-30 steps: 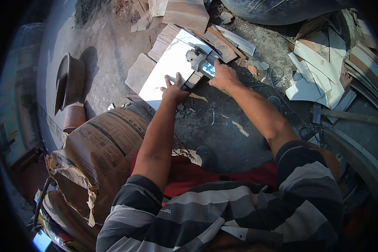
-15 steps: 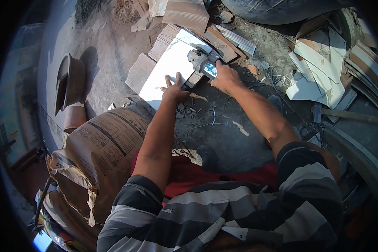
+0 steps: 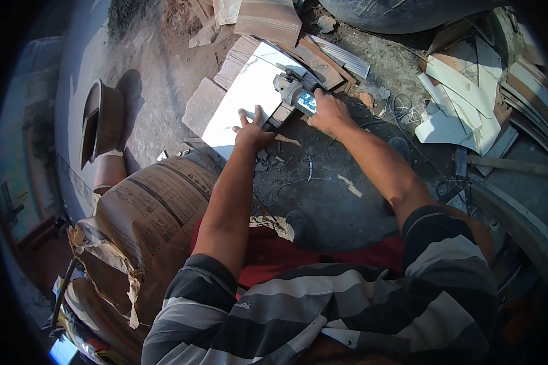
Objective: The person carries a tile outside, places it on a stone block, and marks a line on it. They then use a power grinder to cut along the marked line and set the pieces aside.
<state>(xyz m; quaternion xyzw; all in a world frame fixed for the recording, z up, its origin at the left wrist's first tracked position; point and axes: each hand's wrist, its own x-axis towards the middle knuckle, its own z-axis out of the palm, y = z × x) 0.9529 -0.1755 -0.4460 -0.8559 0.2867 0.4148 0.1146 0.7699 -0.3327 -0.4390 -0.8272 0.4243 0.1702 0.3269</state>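
Note:
A white tile [image 3: 240, 100] lies tilted on top of brownish slabs near the upper middle of the head view. My left hand [image 3: 253, 130] presses on its lower right edge with the fingers spread. In my right hand [image 3: 330, 112] is the body of an angle grinder [image 3: 298, 94], with my fingers wrapped round it. The grinder's metal head rests over the tile's right side, and its disc is hard to make out. Small dark blocks sit beside the tile between my two hands.
A paper cement sack [image 3: 158, 201] stands at the lower left, with a basin [image 3: 108, 118] beyond it. Broken white tiles [image 3: 463, 100] are piled at the right, near a wooden-handled tool [image 3: 511, 165]. A large dark rounded container [image 3: 402, 15] is at the top. A thin cable crosses the ground.
The grinder and my right hand have shifted very slightly to the right. My left hand stays in place on the tile.

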